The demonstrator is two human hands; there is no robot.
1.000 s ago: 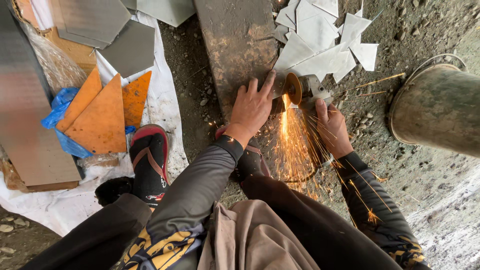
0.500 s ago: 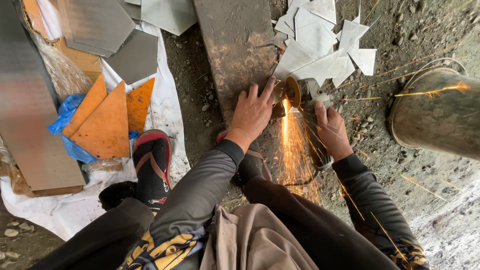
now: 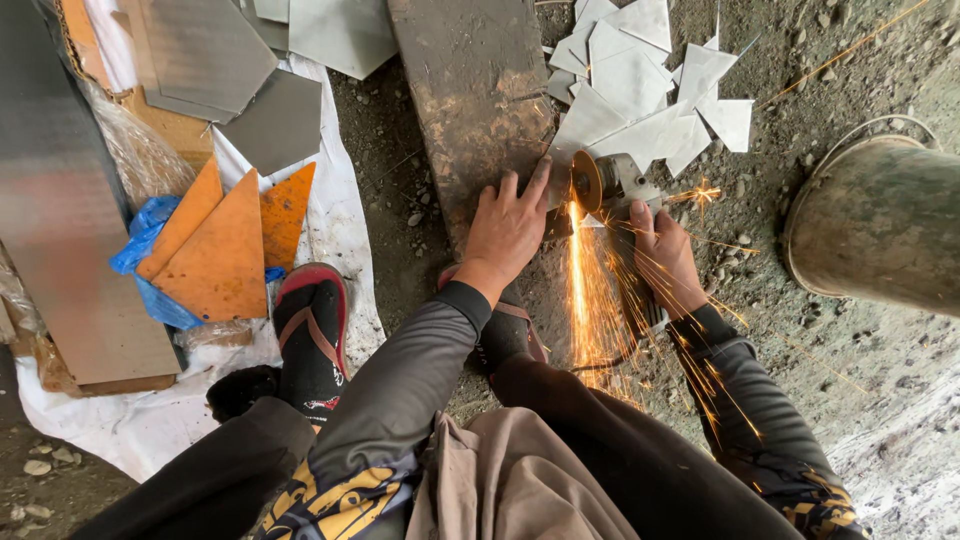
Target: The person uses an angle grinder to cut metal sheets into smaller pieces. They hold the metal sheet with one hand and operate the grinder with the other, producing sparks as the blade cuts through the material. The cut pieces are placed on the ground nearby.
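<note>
Off to the far left of both hands lies a long grey metal sheet [image 3: 60,210], flat on white sheeting [image 3: 150,420]. Straight ahead of the left hand runs a worn, rusty plank [image 3: 480,90], reaching away up the ground. Well out to the right of the right hand sits a dull metal bucket [image 3: 880,225], upright on the gravel. Just beyond the hands, a heap of pale cut metal pieces [image 3: 640,85] fans out, triangles mostly. Left of the left hand, orange triangles [image 3: 225,240] rest on blue plastic [image 3: 150,270], and nearer in a red-edged sandal [image 3: 312,330] shows on a foot.

Now the hands, a little apart. The left hand [image 3: 508,228] presses flat, fingers spread, on the near end of the plank, holding down a piece there. The right hand [image 3: 665,255] is wrapped around the body of an angle grinder [image 3: 610,185]. Its orange disc [image 3: 585,182] spins between the two hands, just beside the left fingertips, and sparks [image 3: 585,300] stream back toward the knees.
</note>
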